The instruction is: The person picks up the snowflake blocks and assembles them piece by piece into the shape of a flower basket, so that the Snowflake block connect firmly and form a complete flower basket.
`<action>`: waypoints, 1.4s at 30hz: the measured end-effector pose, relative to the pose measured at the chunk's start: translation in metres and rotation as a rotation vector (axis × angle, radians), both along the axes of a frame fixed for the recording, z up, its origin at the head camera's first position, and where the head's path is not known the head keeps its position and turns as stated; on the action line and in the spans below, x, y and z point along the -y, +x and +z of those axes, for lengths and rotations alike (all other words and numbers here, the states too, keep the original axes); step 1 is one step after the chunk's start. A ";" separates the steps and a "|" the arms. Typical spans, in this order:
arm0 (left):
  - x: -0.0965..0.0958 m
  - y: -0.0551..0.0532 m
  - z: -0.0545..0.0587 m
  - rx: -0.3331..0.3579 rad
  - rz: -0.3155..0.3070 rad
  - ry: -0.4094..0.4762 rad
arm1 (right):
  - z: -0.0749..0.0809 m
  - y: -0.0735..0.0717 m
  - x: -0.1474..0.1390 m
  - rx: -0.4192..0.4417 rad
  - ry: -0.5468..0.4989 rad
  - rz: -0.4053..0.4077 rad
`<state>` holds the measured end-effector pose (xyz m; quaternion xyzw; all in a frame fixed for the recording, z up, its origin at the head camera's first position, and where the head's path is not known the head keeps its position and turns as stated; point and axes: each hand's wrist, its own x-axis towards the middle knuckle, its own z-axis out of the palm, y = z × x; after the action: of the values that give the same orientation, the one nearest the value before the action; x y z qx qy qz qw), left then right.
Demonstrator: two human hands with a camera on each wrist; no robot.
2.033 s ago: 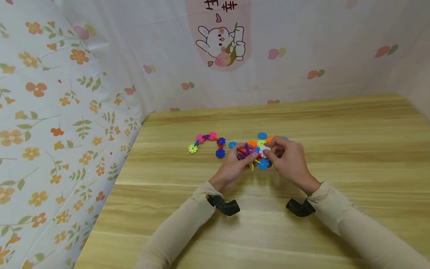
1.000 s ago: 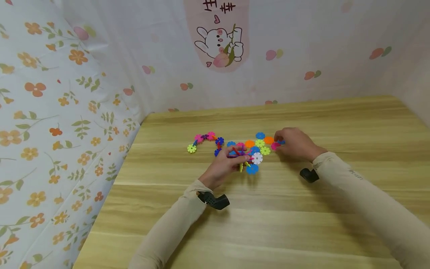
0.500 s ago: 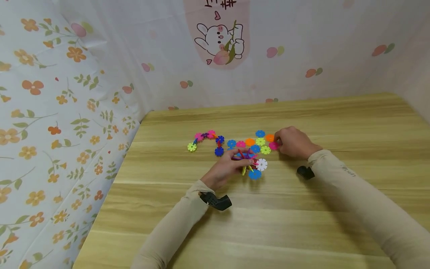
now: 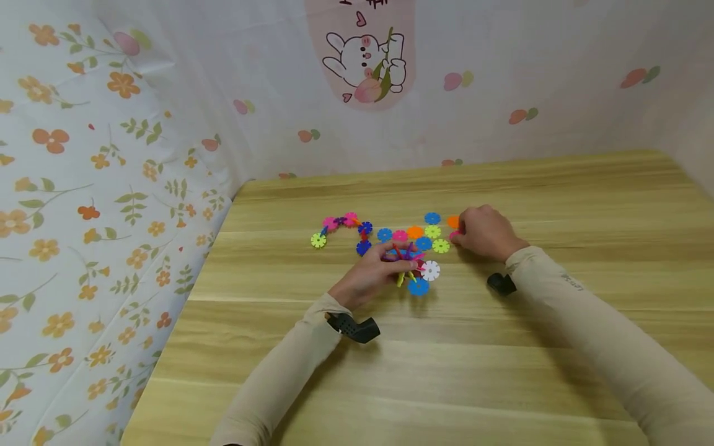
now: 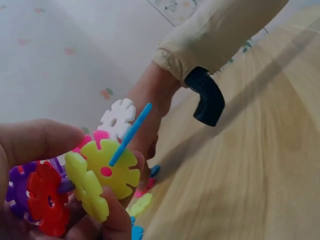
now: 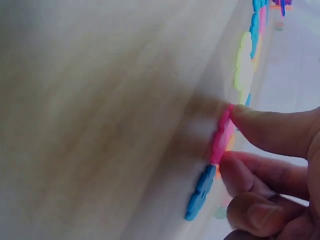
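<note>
My left hand (image 4: 368,274) grips a cluster of interlocked plastic snowflake discs (image 5: 90,192), held above the table. Purple, red and yellow discs show in the left wrist view, with a blue disc (image 5: 131,135) seen edge-on. A white disc (image 4: 431,271) sticks out at the cluster's right side, and a blue one (image 4: 419,286) shows below. Farther right, my right hand (image 4: 484,232) is down at the loose discs. In the right wrist view its thumb and a finger pinch a pink snowflake disc (image 6: 222,135) by opposite edges. A blue disc (image 6: 201,192) lies beside it.
Loose discs lie flat between the hands, among them yellow-green (image 4: 440,246), orange (image 4: 415,232) and blue (image 4: 432,218). A curved chain of joined discs (image 4: 350,218) lies to the left. A patterned cloth wall (image 4: 491,93) stands behind the wooden table (image 4: 446,371).
My right hand has left the white disc at the cluster and moved right to the loose discs, where it now pinches the pink one. The left hand keeps its hold, shifted slightly left.
</note>
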<state>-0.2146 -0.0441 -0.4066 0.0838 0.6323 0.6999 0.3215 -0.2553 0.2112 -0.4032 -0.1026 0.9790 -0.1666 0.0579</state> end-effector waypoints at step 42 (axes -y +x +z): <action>-0.002 -0.007 0.018 0.071 -0.014 0.150 | 0.063 0.051 0.036 -0.093 -0.631 0.076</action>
<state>-0.2212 -0.0423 -0.3891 0.0871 0.5654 0.7457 0.3415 -0.2042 0.1749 -0.3402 -0.1593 0.8762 -0.4546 -0.0154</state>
